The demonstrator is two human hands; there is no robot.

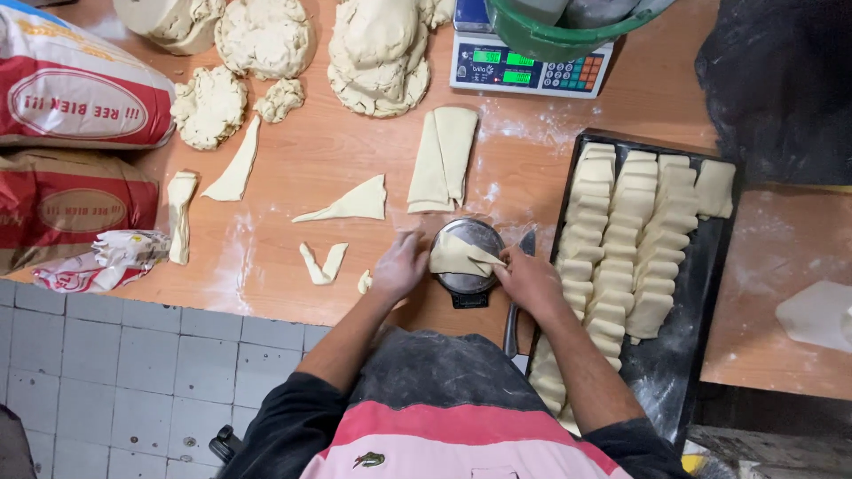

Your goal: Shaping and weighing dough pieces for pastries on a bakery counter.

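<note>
A folded piece of dough [458, 255] lies on the round metal pan of a small scale [468, 263] at the near edge of the wooden table [337, 160]. The right hand [529, 277] pinches the dough's right corner between thumb and fingers; the left hand [399, 264] rests at the pan's left rim with fingers curled, touching the dough's left edge, though whether it truly grips it I cannot tell. To weigh well, I judge the dough should sit wholly on the pan with both hands lifted clear, since any press from a finger would falsify the reading, and no flap should hang over onto the table.

Just right of the scale a knife [517, 293] lies along the table edge, handle toward the person. Beyond it a black baking tray [710, 266] holds rows of cut dough portions [626, 231], overlapped like tiles. Left of the scale lie small offcuts [323, 263], and farther out triangular and long strips of rolled dough [441, 158]. At the far side sit large rough dough masses [377, 53], a digital scale [529, 67] bearing a green bucket [568, 31], and, at the left, red and white flour sacks [75, 84] with a crumpled wrapper [106, 262] beside them
</note>
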